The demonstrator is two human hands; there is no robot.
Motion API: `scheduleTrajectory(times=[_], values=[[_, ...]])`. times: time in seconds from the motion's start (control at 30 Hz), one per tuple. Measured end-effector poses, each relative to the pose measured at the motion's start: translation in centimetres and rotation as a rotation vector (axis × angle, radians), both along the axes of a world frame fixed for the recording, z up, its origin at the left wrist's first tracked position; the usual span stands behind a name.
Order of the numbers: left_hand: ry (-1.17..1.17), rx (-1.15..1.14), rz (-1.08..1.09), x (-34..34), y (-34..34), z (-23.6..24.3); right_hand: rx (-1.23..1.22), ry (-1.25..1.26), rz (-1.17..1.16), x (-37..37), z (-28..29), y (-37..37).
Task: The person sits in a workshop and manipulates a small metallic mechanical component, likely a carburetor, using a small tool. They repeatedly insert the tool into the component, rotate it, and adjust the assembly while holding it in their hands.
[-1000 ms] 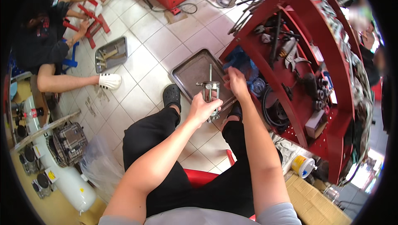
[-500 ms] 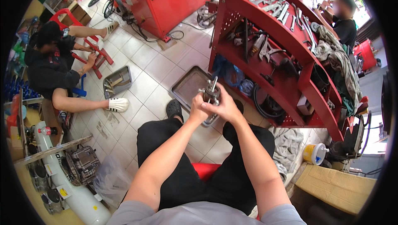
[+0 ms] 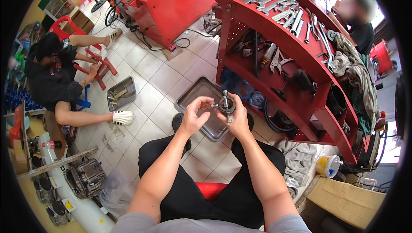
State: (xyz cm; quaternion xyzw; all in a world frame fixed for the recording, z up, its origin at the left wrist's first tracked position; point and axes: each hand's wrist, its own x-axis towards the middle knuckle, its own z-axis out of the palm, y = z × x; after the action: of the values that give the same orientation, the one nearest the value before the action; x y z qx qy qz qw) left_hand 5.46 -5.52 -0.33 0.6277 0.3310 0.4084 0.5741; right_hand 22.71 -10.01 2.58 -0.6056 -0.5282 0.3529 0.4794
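Observation:
My right hand (image 3: 235,119) grips a round dark metal part with bolts (image 3: 225,104); one bolt stands up from it and others stick out at the sides. Beside it on the left is my left hand (image 3: 194,116), fingers curved and apart, the thumb away from them. Its fingertips come close to a side bolt; whether they touch it I cannot tell. Both hands are over a shallow grey metal tray (image 3: 189,96) on the tiled floor, between my feet.
A red tool cart (image 3: 274,26) with several wrenches (image 3: 285,12) on top stands at right. A red machine (image 3: 176,5) is ahead. At left a seated person (image 3: 53,70) is by a smaller tray (image 3: 128,88). Rags (image 3: 297,160) and a white-yellow bucket (image 3: 327,166) lie right.
My left hand has come off the metal part and moved left, its fingers spreading. My right hand still holds the part, now with its round opening showing. The view has shifted slightly.

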Motion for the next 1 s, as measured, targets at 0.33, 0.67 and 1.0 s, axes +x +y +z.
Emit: scheduleTrajectory(times=[0.33, 0.67, 1.0], values=[[0.171, 0.12, 0.075, 0.9, -0.7, 2.2, 0.097, -0.044, -0.017, 0.1, 0.0, -0.2], [0.348, 0.444, 0.138, 0.8, -1.3, 1.5, 0.026, 0.021, 0.011, -0.4, 1.1, -0.2], [0.541, 0.627, 0.164, 1.0, -0.8, 0.9, -0.319, 0.456, 0.052, -0.2, -0.4, 0.2]])
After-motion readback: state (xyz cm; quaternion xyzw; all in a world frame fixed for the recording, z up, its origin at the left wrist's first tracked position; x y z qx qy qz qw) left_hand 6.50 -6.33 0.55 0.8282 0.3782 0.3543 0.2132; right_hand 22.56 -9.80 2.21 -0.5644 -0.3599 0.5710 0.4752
